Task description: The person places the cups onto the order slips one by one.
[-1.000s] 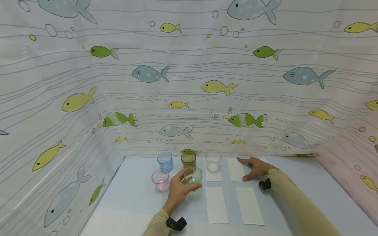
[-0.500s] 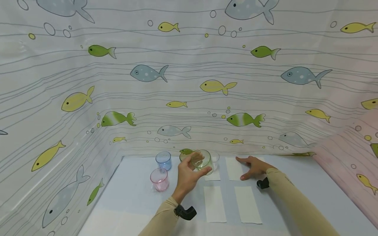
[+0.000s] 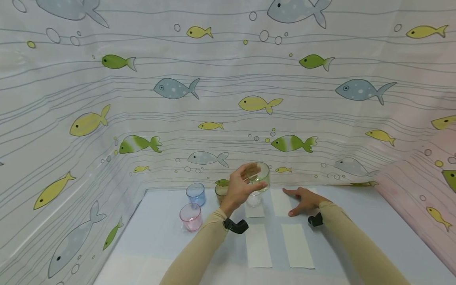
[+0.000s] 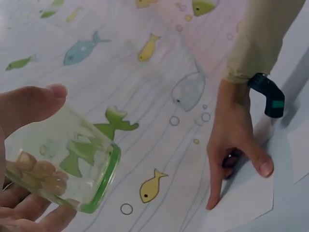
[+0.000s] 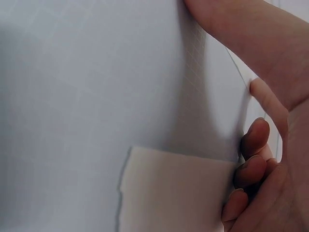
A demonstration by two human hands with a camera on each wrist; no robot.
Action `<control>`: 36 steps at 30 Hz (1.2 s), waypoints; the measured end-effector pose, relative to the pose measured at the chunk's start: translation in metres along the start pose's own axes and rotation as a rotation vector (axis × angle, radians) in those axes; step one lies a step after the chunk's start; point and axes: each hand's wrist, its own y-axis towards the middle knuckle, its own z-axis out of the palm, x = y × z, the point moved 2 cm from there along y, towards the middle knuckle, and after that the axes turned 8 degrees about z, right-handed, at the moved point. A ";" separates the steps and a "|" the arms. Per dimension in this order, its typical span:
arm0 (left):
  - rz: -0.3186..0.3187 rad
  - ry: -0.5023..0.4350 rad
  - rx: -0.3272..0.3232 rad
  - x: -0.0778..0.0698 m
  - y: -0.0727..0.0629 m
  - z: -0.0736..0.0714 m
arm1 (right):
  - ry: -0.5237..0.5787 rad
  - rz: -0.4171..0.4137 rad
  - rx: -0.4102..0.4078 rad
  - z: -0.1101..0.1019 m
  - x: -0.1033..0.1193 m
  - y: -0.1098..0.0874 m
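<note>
My left hand [image 3: 238,189] grips a pale green glass tumbler [image 3: 263,180] between thumb and fingers, up in the air near the far wall. In the left wrist view the tumbler [image 4: 79,159] is tilted, its thick green base toward the right. Just below it in the head view, a clear tumbler [image 3: 254,200] stands on a white paper strip [image 3: 255,212]. My right hand [image 3: 305,200] rests over the back right paper strip [image 3: 279,205], its index finger and thumb stretched out to the strip's edges and its other fingers bent under.
Left of the strips stand a blue tumbler [image 3: 196,195], a pink tumbler [image 3: 191,219] and an amber tumbler [image 3: 220,192], which my left hand partly hides. Two more strips, a left one [image 3: 258,246] and a right one [image 3: 297,246], lie nearer. A fish-patterned curtain [image 3: 221,111] rises behind the table.
My left hand has raised the green tumbler from beside the pink one, carrying it up, away and to the right, past the amber tumbler. My right hand has stayed at its strip.
</note>
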 end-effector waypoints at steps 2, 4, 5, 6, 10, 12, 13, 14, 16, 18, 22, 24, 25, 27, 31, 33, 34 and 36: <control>-0.011 -0.015 0.016 0.004 0.006 0.005 | 0.002 0.006 0.003 0.000 0.000 0.001; -0.023 -0.038 0.023 0.007 0.011 0.011 | 0.004 0.006 0.007 0.000 0.000 0.002; -0.029 -0.049 0.025 0.009 0.012 0.014 | 0.001 0.002 0.009 0.000 0.000 0.002; -0.034 -0.061 0.024 0.011 0.013 0.017 | -0.002 -0.001 0.011 -0.001 0.000 0.002; -0.052 -0.105 0.025 0.021 0.018 0.032 | 0.002 0.007 0.010 -0.001 -0.001 0.002; -0.068 -0.112 0.014 0.027 0.021 0.040 | 0.005 0.012 0.007 -0.002 -0.002 0.002; -0.078 -0.118 0.009 0.030 0.022 0.045 | 0.009 0.017 0.005 -0.002 -0.002 0.002; -0.089 -0.119 0.003 0.033 0.023 0.049 | 0.011 0.015 0.004 -0.002 -0.002 0.001; -0.112 -0.123 -0.006 0.038 0.024 0.058 | 0.013 0.018 0.002 -0.002 -0.003 0.000; -0.129 -0.118 -0.006 0.044 0.024 0.066 | 0.020 0.025 0.000 -0.001 -0.003 -0.002; -0.152 -0.109 0.001 0.055 0.022 0.080 | 0.020 0.039 -0.003 -0.002 -0.003 -0.002; -0.167 -0.095 0.005 0.061 0.019 0.085 | 0.019 0.047 0.001 -0.002 -0.004 0.000; -0.178 -0.085 0.006 0.064 0.018 0.087 | 0.017 0.052 0.003 -0.002 -0.003 0.001; -0.196 -0.064 0.005 0.069 0.014 0.090 | 0.020 0.065 0.008 -0.002 -0.003 0.003; -0.219 -0.044 -0.004 0.078 0.010 0.097 | 0.017 0.078 0.013 -0.001 -0.002 0.005; -0.221 -0.036 -0.003 0.082 0.010 0.101 | 0.016 0.074 0.010 -0.001 -0.003 0.006; -0.222 -0.029 0.001 0.084 0.010 0.103 | 0.023 0.068 0.007 -0.001 -0.003 0.007; -0.227 -0.011 0.009 0.086 0.009 0.106 | 0.038 0.058 0.001 -0.002 -0.004 0.007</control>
